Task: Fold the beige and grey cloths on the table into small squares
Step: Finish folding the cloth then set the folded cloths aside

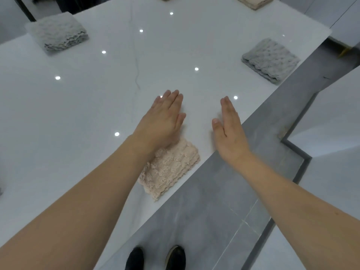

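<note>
1. Head view: the left hand (165,115) is flat, fingers straight and together, holding nothing, above the white worktop (87,106).
2. The right hand (229,129) is also flat with straight fingers, turned edge-on, holding nothing, near the worktop's edge.
3. A folded beige cloth (171,168) lies just below the left wrist, partly under it, beside the worktop's edge.
4. A folded grey cloth (269,60) lies well beyond the right hand.
5. Another folded grey cloth (57,33) lies far beyond the left hand.
6. Two more beige cloths (253,1) are cut off at the far edge.
7. Dark shoes (155,258) stand on the grey floor (214,221) between the forearms.
</note>
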The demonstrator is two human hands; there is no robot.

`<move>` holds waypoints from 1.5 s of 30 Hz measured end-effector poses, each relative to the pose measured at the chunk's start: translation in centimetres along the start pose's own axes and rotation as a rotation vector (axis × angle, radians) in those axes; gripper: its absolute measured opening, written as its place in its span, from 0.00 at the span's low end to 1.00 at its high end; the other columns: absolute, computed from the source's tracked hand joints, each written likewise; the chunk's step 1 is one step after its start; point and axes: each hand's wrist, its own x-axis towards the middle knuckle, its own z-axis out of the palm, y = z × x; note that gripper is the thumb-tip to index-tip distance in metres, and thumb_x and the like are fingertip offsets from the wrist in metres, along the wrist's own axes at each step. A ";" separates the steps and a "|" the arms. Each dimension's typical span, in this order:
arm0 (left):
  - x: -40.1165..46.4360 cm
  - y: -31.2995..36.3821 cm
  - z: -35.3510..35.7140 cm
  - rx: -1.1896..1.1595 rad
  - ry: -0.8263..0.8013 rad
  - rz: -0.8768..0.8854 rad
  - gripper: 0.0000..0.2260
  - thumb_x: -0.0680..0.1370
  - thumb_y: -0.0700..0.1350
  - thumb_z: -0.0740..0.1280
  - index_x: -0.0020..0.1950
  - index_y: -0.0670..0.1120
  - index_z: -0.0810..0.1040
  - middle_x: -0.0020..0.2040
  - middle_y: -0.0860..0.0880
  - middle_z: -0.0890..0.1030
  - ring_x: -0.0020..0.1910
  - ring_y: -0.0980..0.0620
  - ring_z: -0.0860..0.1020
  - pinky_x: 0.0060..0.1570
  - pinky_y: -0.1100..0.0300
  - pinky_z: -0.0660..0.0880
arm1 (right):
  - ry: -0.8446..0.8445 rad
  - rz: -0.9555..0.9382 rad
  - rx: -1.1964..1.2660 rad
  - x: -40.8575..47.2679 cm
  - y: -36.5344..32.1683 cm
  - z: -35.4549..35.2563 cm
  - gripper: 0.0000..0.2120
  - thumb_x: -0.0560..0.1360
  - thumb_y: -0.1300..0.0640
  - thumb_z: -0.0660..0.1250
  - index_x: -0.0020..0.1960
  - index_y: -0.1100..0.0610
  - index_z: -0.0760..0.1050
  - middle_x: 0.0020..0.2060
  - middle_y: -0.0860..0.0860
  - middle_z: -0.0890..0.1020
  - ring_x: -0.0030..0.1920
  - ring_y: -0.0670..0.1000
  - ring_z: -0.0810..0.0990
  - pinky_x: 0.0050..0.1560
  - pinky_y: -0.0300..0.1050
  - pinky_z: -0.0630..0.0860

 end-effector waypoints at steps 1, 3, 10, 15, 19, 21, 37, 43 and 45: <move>1.0 0.3 0.3 0.002 -0.002 0.047 0.24 0.85 0.50 0.49 0.79 0.41 0.53 0.80 0.44 0.54 0.79 0.47 0.49 0.76 0.55 0.42 | 0.022 0.030 0.009 0.1 0.3 -0.4 0.26 0.83 0.57 0.51 0.79 0.59 0.48 0.78 0.52 0.50 0.77 0.45 0.46 0.77 0.51 0.45; 2.9 0.9 0.9 0.014 0.010 0.109 0.25 0.84 0.52 0.48 0.79 0.40 0.55 0.79 0.43 0.56 0.79 0.45 0.52 0.75 0.56 0.43 | 0.070 0.073 0.003 0.6 1.0 -0.9 0.26 0.83 0.58 0.51 0.79 0.59 0.48 0.78 0.53 0.50 0.78 0.47 0.46 0.77 0.50 0.44; 10.2 3.3 1.4 -0.061 -0.016 0.194 0.28 0.82 0.53 0.47 0.78 0.39 0.56 0.79 0.43 0.57 0.78 0.46 0.53 0.75 0.56 0.45 | 0.235 0.197 0.024 4.9 3.7 -3.8 0.27 0.83 0.55 0.50 0.79 0.57 0.46 0.79 0.50 0.47 0.78 0.45 0.44 0.77 0.45 0.43; 15.4 5.1 2.3 -0.162 -0.106 0.301 0.28 0.83 0.56 0.48 0.79 0.41 0.54 0.80 0.45 0.55 0.79 0.49 0.51 0.76 0.59 0.45 | 0.341 0.323 0.120 7.6 6.1 -5.5 0.27 0.84 0.54 0.49 0.79 0.57 0.43 0.79 0.49 0.44 0.77 0.42 0.42 0.72 0.33 0.40; 20.0 7.4 2.8 -0.309 -0.116 0.259 0.25 0.85 0.50 0.52 0.79 0.43 0.52 0.80 0.49 0.52 0.78 0.54 0.48 0.73 0.67 0.42 | 0.417 0.347 0.212 10.4 8.7 -7.9 0.26 0.84 0.53 0.49 0.79 0.57 0.44 0.79 0.49 0.45 0.74 0.36 0.43 0.64 0.19 0.39; 22.6 8.3 3.0 -0.341 -0.117 0.242 0.25 0.85 0.50 0.52 0.80 0.44 0.52 0.80 0.50 0.52 0.78 0.55 0.48 0.72 0.70 0.42 | 0.446 0.355 0.261 12.1 9.9 -9.4 0.26 0.84 0.54 0.49 0.79 0.57 0.45 0.79 0.49 0.46 0.74 0.37 0.44 0.61 0.16 0.40; 37.2 13.1 6.6 -0.321 -0.165 0.331 0.23 0.85 0.52 0.51 0.79 0.45 0.58 0.79 0.50 0.57 0.78 0.55 0.50 0.75 0.64 0.48 | 0.483 0.296 0.146 22.2 18.7 -11.8 0.25 0.84 0.52 0.46 0.79 0.59 0.49 0.79 0.52 0.49 0.77 0.44 0.45 0.76 0.40 0.42; 37.6 12.0 7.6 -0.173 -0.131 0.385 0.25 0.85 0.54 0.50 0.79 0.44 0.56 0.79 0.47 0.57 0.79 0.51 0.50 0.76 0.60 0.46 | 0.362 0.357 -0.123 22.1 19.7 -11.4 0.27 0.82 0.49 0.42 0.79 0.56 0.48 0.79 0.49 0.48 0.78 0.47 0.42 0.76 0.48 0.35; 37.4 11.1 7.7 -0.096 -0.123 0.393 0.25 0.84 0.55 0.47 0.80 0.46 0.55 0.80 0.49 0.55 0.79 0.50 0.51 0.76 0.56 0.45 | 0.304 0.385 -0.201 21.6 19.9 -11.7 0.29 0.81 0.47 0.40 0.79 0.55 0.45 0.79 0.48 0.46 0.78 0.47 0.40 0.75 0.48 0.33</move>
